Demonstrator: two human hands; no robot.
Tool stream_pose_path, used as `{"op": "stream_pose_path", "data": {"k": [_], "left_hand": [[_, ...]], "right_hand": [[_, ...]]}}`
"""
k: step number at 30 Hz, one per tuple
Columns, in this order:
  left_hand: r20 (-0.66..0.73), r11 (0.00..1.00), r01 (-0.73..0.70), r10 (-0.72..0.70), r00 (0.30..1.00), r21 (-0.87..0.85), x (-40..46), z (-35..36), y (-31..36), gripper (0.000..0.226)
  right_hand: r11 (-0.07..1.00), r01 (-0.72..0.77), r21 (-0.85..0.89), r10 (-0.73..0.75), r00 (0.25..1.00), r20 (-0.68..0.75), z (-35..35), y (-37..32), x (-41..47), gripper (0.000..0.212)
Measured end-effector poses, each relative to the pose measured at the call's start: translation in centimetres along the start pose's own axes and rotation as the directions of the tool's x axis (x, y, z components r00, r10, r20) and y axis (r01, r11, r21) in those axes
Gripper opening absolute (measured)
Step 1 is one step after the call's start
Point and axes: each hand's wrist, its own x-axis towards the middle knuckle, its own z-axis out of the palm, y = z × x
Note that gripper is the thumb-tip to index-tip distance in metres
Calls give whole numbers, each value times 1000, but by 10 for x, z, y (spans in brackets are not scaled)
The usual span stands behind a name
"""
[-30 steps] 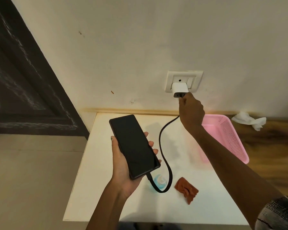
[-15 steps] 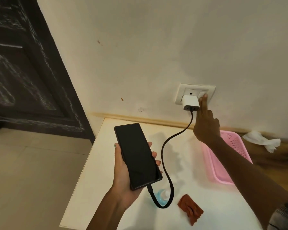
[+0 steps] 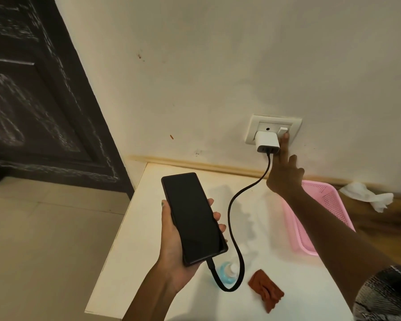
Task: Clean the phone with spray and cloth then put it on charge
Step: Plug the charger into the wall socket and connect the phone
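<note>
A pale wall (image 3: 218,66) and a dark door (image 3: 33,100) stand behind a white tabletop (image 3: 162,262). Above the tabletop the left hand (image 3: 174,246) holds the phone (image 3: 192,218) screen up, the dark screen tilted toward the wall; the thumb lies along its left edge and the fingers (image 3: 214,215) curl round its right edge, grasping it. A black cable (image 3: 235,228) runs from the phone's lower end, loops over the tabletop and rises to the white charger (image 3: 266,143) plugged into the wall socket (image 3: 273,132). The right hand (image 3: 285,177) reaches up to the socket, its index fingertip touching the switch (image 3: 283,130) beside the charger, the other fingers loosely spread and grasping nothing. Half a second ago the same finger pointed at the switch; the phone sits as it did then. A pink basket (image 3: 333,205) lies under the right forearm, partly hidden by it. A blue spray bottle (image 3: 228,273) stands inside the cable's loop, a rust-red cloth (image 3: 266,290) lies just beside it, and crumpled white tissue (image 3: 366,195) sits on the wooden surface (image 3: 380,228) beyond the basket.
</note>
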Motion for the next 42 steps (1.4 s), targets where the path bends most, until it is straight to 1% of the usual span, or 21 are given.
{"op": "stream_pose_path", "data": {"k": [4, 6, 7, 9, 11, 13, 15, 16, 17, 18, 20, 21, 23, 24, 26, 29, 32, 34, 37, 40, 42], "left_hand": [[-11, 1000, -3, 3, 1000, 20, 1, 0, 3, 86], [-12, 1000, -7, 7, 1000, 20, 1, 1, 5, 86], [-11, 1000, -9, 9, 1000, 18, 1, 2, 6, 86], [-16, 1000, -13, 14, 1000, 22, 2, 2, 7, 86], [-23, 999, -20, 21, 1000, 32, 1, 1, 8, 87], [-25, 999, -25, 26, 999, 33, 0, 0, 8, 87], [-29, 999, -28, 29, 999, 31, 0, -2, 7, 86], [-31, 999, -29, 30, 999, 31, 0, -2, 7, 86], [-32, 999, -29, 30, 999, 30, 1, -1, 7, 86], [-34, 999, -29, 30, 999, 27, 1, -1, 7, 86], [-31, 999, -24, 25, 999, 24, 1, 1, 8, 86], [-28, 1000, -22, 23, 999, 20, 1, 3, 8, 87], [-29, 1000, -22, 22, 999, 15, 1, 5, 8, 87], [-31, 1000, -24, 24, 999, 16, 1, 6, 9, 87], [-33, 999, -32, 33, 999, 17, 1, 8, 9, 86], [-36, 998, -47, 48, 998, 29, 1, 9, 9, 84], [-34, 997, -61, 62, 998, 42, 2, 8, 9, 86], [-33, 997, -68, 69, 997, 49, 3, 6, 9, 88], [-43, 996, -69, 71, 997, 59, 5, 3, 9, 88], [-58, 995, -75, 79, 995, 65, 6, 2, 11, 89], [-77, 993, -76, 83, 994, 86, 8, 2, 12, 88]], "right_hand": [[997, 42, 71, -36, 996, -79, 3, 0, -4, 82], [992, 55, 116, -41, 993, -114, 3, -1, -8, 80], [990, 40, 137, -26, 994, -108, 2, -1, -10, 82], [975, -25, 219, 36, 998, -49, -2, -1, -15, 80], [932, -98, 349, 94, 995, 27, -5, 0, -22, 69], [869, -152, 471, 142, 988, 57, -7, 1, -33, 60], [770, -177, 613, 170, 983, 71, -10, -2, -44, 54], [695, -203, 690, 188, 977, 98, -12, -3, -51, 51], [594, -244, 767, 210, 967, 145, -14, -5, -57, 48], [469, -292, 834, 224, 952, 207, -17, -8, -63, 45], [214, -371, 904, 194, 923, 333, -22, -15, -79, 39], [111, -405, 908, 162, 909, 385, -25, -19, -86, 36], [-57, -472, 880, 93, 875, 475, -32, -26, -98, 32], [-120, -506, 854, 46, 857, 514, -36, -30, -102, 33], [-200, -579, 791, -70, 813, 577, -42, -37, -109, 36], [-255, -658, 708, -217, 753, 621, -50, -44, -117, 40], [-287, -675, 680, -322, 736, 595, -58, -49, -122, 40], [-289, -672, 682, -363, 736, 571, -63, -49, -123, 38], [-314, -656, 687, -365, 751, 550, -68, -47, -123, 33], [-399, -630, 666, -331, 777, 536, -74, -40, -123, 31], [-426, -603, 674, -295, 797, 527, -79, -34, -122, 29]]}}
